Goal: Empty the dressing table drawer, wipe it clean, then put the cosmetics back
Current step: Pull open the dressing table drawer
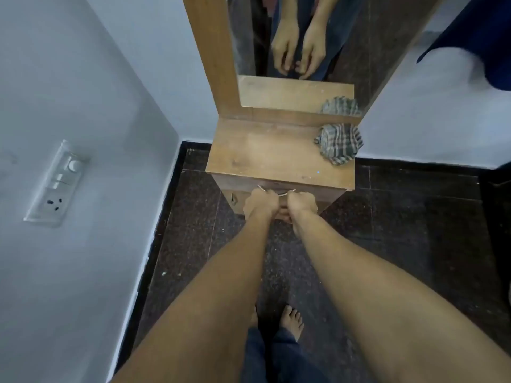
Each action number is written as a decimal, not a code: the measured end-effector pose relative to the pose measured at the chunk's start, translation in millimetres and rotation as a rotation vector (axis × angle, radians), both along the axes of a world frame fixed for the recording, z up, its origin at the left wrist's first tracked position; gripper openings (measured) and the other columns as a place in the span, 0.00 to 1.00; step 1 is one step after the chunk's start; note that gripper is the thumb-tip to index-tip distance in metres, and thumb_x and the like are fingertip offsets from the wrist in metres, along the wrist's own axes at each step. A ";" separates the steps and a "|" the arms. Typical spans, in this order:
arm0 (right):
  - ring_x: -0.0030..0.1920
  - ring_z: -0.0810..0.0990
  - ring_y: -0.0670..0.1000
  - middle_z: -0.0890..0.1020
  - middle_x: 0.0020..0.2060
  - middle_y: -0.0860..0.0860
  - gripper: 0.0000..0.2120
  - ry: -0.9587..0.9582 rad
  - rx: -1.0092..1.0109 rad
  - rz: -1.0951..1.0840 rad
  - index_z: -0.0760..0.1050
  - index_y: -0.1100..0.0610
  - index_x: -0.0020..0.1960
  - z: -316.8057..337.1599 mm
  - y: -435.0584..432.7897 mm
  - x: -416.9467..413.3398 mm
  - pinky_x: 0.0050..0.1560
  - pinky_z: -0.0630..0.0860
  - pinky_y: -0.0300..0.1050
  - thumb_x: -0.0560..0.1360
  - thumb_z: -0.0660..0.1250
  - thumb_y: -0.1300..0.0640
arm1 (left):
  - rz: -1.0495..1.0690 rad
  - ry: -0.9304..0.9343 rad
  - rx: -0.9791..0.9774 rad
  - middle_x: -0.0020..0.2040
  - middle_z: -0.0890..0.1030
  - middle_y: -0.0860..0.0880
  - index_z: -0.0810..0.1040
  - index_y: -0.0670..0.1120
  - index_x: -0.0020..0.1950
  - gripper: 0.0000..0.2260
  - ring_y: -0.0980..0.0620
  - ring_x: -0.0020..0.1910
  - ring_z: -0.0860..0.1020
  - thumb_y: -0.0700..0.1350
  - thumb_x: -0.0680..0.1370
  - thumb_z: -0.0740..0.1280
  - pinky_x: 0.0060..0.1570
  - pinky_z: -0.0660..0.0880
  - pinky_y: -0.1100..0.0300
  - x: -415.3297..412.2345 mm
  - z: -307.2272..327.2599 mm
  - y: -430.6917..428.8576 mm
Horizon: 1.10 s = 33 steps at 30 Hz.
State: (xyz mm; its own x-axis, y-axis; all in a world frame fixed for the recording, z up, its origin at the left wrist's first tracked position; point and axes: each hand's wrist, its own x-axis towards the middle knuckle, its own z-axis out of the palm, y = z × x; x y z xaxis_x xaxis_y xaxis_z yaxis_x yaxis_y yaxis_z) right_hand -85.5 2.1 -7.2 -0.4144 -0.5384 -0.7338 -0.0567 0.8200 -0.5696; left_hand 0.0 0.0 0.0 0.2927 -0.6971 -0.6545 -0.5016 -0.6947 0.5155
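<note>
Drawer (pixel 318 192) at centre of frame, under front edge of table (pixel 265 156), looks closed. On drawer front: left hand (pixel 261 201) with fingers curled round left end of thin metal handle (pixel 277 192), right hand (pixel 301 203) with fingers curled round right end. Checked cloth (pixel 338 143) crumpled on table, right rear corner, just beside mirror (pixel 290 89) base. Mirror, upper centre, reflects hands and cloth. Switch panel (pixel 58 183) on wall, left of frame. Bare foot (pixel 291 323) on dark floor (pixel 414 230), lower centre.
</note>
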 end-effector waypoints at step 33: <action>0.49 0.85 0.61 0.84 0.50 0.61 0.14 -0.048 -0.034 -0.305 0.79 0.65 0.58 -84.0 42.9 34.2 0.53 0.83 0.55 0.75 0.69 0.60 | 0.292 0.278 0.074 0.57 0.83 0.40 0.80 0.40 0.59 0.16 0.40 0.56 0.81 0.45 0.74 0.66 0.58 0.78 0.52 12.5 -69.1 39.1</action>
